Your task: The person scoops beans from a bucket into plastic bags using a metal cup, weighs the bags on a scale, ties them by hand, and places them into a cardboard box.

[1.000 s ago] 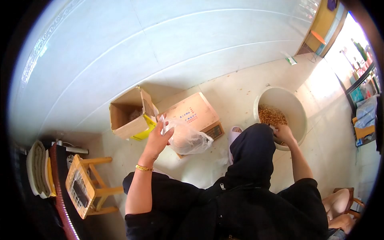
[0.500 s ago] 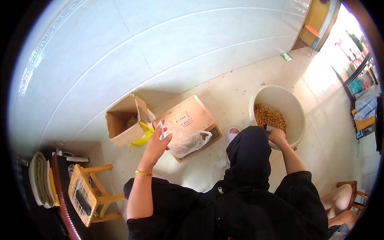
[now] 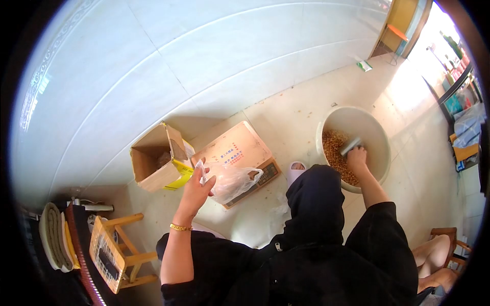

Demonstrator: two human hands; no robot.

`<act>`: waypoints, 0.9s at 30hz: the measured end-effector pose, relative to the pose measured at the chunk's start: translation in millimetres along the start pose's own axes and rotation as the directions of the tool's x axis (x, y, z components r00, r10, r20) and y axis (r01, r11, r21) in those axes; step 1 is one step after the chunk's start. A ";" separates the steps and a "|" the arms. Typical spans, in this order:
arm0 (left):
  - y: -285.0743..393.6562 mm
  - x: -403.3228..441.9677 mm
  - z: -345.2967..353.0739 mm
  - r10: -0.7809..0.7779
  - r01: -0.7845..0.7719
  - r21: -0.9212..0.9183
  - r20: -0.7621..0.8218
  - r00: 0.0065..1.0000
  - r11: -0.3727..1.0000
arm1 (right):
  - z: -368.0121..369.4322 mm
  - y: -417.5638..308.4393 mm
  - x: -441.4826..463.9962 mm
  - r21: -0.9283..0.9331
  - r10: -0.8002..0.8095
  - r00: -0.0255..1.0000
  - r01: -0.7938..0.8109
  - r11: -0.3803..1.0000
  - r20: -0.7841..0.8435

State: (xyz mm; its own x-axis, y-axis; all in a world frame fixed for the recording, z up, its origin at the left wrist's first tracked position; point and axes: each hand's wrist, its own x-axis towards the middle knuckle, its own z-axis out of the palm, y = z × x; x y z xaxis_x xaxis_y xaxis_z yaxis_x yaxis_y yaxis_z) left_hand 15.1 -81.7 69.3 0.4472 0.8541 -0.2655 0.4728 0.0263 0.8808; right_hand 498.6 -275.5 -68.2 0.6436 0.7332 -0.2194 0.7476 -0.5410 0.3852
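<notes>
Plastic bag in the left hand, bulk toward the right.

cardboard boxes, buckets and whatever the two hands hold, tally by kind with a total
Cardboard boxes: 2 (the open box and the flat-topped box)
Bucket: 1
Clear plastic bag in the left hand: 1
Metal scoop in the right hand: 1
Total: 5
</notes>
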 end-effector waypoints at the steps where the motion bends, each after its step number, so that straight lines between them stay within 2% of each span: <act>1: -0.3 1.1 0.6 0.001 -0.001 -0.001 -0.002 1.000 1.000 | 1.0 -10.4 -1.3 0.002 -0.001 1.000 0.001 1.000 0.005; 3: -0.2 3.4 2.4 0.000 0.000 0.003 0.007 1.000 1.000 | 11.1 -25.5 -1.0 0.012 -0.078 0.984 0.077 0.997 0.157; 9: -1.3 9.5 7.6 0.013 -0.014 0.018 0.026 1.000 1.000 | 18.0 -22.0 -8.1 0.193 -0.179 0.968 0.144 0.971 0.176; 13: 6.4 6.3 6.3 -0.008 0.007 0.046 0.038 0.999 0.999 | 9.8 -19.0 -14.3 0.248 -0.174 0.976 0.137 0.959 0.132; 16: 1.9 8.0 6.0 0.003 -0.004 0.039 0.035 0.999 0.999 | 2.7 -16.6 -14.9 0.300 -0.185 0.965 0.124 0.946 0.186; 18: -0.3 8.6 5.2 0.007 -0.008 0.047 0.040 0.999 0.999 | -6.0 -17.0 -17.1 0.366 -0.273 0.931 0.173 0.914 0.242; 21: -4.5 9.5 6.5 0.024 -0.025 0.038 0.039 0.999 0.999 | -21.4 -17.2 -28.0 0.452 -0.270 0.929 0.133 0.882 0.254; 25: -0.1 8.9 8.4 0.056 -0.056 0.021 0.014 0.998 0.998 | -9.5 -16.2 -26.5 0.434 -0.283 0.927 0.154 0.888 0.248; 27: 0.3 9.9 7.5 0.053 -0.053 0.034 0.009 0.999 0.998 | -2.4 -12.4 -24.8 0.517 -0.272 0.935 0.121 0.847 0.228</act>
State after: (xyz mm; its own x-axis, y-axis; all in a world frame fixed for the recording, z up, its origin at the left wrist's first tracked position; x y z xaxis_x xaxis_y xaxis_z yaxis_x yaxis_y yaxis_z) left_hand 25.3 -77.2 64.0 0.4785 0.8496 -0.2221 0.4740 -0.0369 0.8798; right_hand 473.0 -286.0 -65.5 0.4355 0.7391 -0.5140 0.7959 -0.5829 -0.1637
